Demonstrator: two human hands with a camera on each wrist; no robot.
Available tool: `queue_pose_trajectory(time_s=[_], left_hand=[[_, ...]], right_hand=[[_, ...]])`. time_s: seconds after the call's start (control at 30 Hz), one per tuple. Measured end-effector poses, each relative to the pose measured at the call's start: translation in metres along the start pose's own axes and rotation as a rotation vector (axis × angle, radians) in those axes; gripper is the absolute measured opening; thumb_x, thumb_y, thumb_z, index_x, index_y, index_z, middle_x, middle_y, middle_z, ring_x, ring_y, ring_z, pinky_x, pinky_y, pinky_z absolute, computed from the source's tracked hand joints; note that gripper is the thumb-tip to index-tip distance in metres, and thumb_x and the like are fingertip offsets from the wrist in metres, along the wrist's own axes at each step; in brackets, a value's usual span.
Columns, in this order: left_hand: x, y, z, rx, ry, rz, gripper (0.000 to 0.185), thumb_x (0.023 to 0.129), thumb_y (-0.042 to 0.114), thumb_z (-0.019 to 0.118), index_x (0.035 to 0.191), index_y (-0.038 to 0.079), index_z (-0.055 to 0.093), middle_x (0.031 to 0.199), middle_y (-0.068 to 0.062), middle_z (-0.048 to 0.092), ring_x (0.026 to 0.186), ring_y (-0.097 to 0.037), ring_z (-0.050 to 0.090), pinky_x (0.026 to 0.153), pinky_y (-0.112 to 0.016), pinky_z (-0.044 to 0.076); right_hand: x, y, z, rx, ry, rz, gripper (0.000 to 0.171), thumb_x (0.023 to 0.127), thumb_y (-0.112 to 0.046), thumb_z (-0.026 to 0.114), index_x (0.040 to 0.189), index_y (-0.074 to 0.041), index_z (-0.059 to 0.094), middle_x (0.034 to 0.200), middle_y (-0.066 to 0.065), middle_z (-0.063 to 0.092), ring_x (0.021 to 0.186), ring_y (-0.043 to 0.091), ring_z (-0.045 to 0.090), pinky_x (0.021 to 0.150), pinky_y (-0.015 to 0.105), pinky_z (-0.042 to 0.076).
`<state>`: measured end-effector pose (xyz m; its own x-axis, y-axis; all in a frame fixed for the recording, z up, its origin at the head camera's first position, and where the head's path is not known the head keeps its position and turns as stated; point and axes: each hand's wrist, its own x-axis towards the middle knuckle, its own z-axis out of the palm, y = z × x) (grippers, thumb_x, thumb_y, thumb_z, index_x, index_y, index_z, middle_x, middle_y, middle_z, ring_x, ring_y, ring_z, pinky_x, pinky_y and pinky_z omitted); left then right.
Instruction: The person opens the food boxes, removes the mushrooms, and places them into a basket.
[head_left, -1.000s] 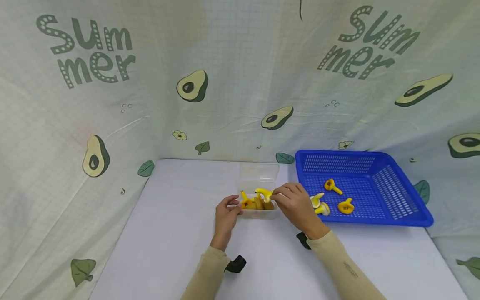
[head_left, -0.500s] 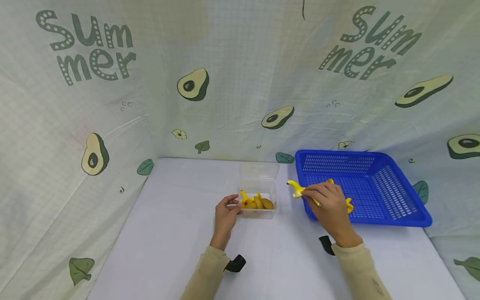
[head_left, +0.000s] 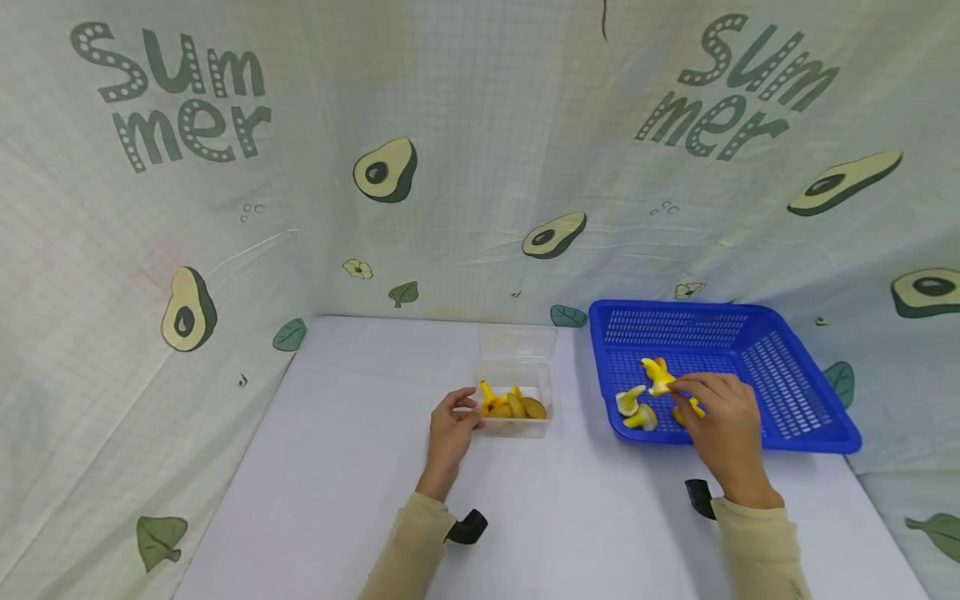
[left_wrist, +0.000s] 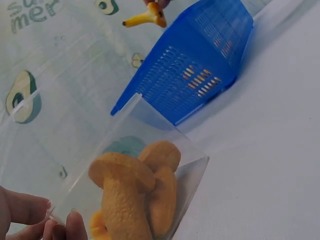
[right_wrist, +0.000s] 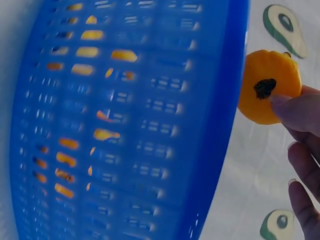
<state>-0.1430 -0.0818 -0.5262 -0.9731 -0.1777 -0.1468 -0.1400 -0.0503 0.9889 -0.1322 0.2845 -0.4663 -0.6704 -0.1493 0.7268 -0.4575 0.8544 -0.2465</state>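
My right hand point(head_left: 723, 429) pinches a yellow toy mushroom point(head_left: 660, 378) over the blue plastic basket point(head_left: 813, 443). In the right wrist view, thumb and fingers grip that mushroom's orange cap point(right_wrist: 257, 107), which has a dark spot, beside the basket rim. My left hand point(head_left: 450, 433) pinches the near left rim of a clear plastic box point(head_left: 517, 428). Inside the box lie several mushrooms; the left wrist view shows a tan one point(left_wrist: 122, 200) with a thick, bumpy stem. More yellow mushrooms, such as a pale one point(head_left: 630, 401), lie in the basket below my right hand.
The box's clear lid point(head_left: 517, 342) is folded back behind it. A white tabletop point(head_left: 360, 500) spreads around box and basket, with a printed cloth point(head_left: 465, 125) hanging at the back. A black strap piece point(head_left: 468, 527) juts from the left wrist.
My right hand has moved right from above the clear box to over the blue basket, carrying the yellow mushroom. My left hand has stayed at the box rim.
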Motion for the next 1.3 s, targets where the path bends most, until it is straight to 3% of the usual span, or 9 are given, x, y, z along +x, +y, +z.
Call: queue_pose_trajectory(time_s=[0.3,0.5,0.67,0.83,0.97,1.3], left_hand=[[0.0,0.004,0.001,0.007,-0.001,-0.031,0.036,0.099,-0.006,0.066,0.135,-0.009,0.062,0.109,-0.015,0.061,0.083,-0.015,0.059,0.075,-0.025,0.065],[-0.003,0.012,0.004,0.029,0.015,-0.035,0.034,0.099,-0.006,0.066,0.133,-0.012,0.061,0.106,-0.016,0.063,0.081,-0.015,0.059,0.072,-0.022,0.063],[-0.008,0.022,0.006,0.036,0.014,-0.019,0.032,0.097,-0.009,0.066,0.128,-0.016,0.062,0.102,-0.019,0.063,0.078,-0.017,0.061,0.071,-0.022,0.064],[-0.003,0.01,0.007,0.043,0.027,-0.005,0.034,0.098,-0.005,0.069,0.13,-0.013,0.062,0.103,-0.016,0.063,0.078,-0.013,0.061,0.07,-0.021,0.063],[0.0,0.002,0.006,0.036,0.033,-0.009,0.035,0.097,-0.002,0.072,0.131,-0.01,0.064,0.105,-0.014,0.064,0.078,-0.013,0.061,0.07,-0.022,0.064],[0.0,0.0,0.007,0.009,0.03,-0.001,0.034,0.096,-0.004,0.073,0.129,-0.011,0.065,0.103,-0.015,0.064,0.076,-0.014,0.061,0.069,-0.023,0.064]], right_hand=[[-0.01,0.014,-0.007,-0.097,-0.055,0.062,0.033,0.066,0.019,0.089,0.093,0.005,0.076,0.095,0.021,0.074,0.093,0.042,0.061,0.076,0.056,0.045],[-0.014,0.012,-0.003,-0.062,-0.095,0.099,0.035,0.072,0.018,0.086,0.104,0.005,0.077,0.1,0.023,0.073,0.097,0.045,0.061,0.082,0.063,0.047],[-0.011,-0.003,0.008,0.003,-0.098,0.009,0.038,0.069,0.019,0.087,0.102,0.003,0.078,0.1,0.021,0.074,0.094,0.042,0.063,0.079,0.057,0.049],[-0.002,-0.029,0.024,0.094,-0.093,-0.121,0.038,0.066,0.017,0.089,0.1,0.001,0.079,0.099,0.016,0.075,0.092,0.037,0.064,0.074,0.05,0.048],[0.004,-0.054,0.04,0.148,-0.132,-0.169,0.035,0.07,0.011,0.091,0.1,-0.003,0.081,0.1,0.012,0.075,0.095,0.034,0.065,0.081,0.05,0.052],[0.034,-0.099,0.081,0.222,-0.254,-0.241,0.032,0.077,0.001,0.092,0.105,-0.009,0.08,0.105,0.006,0.075,0.101,0.029,0.066,0.091,0.049,0.057]])
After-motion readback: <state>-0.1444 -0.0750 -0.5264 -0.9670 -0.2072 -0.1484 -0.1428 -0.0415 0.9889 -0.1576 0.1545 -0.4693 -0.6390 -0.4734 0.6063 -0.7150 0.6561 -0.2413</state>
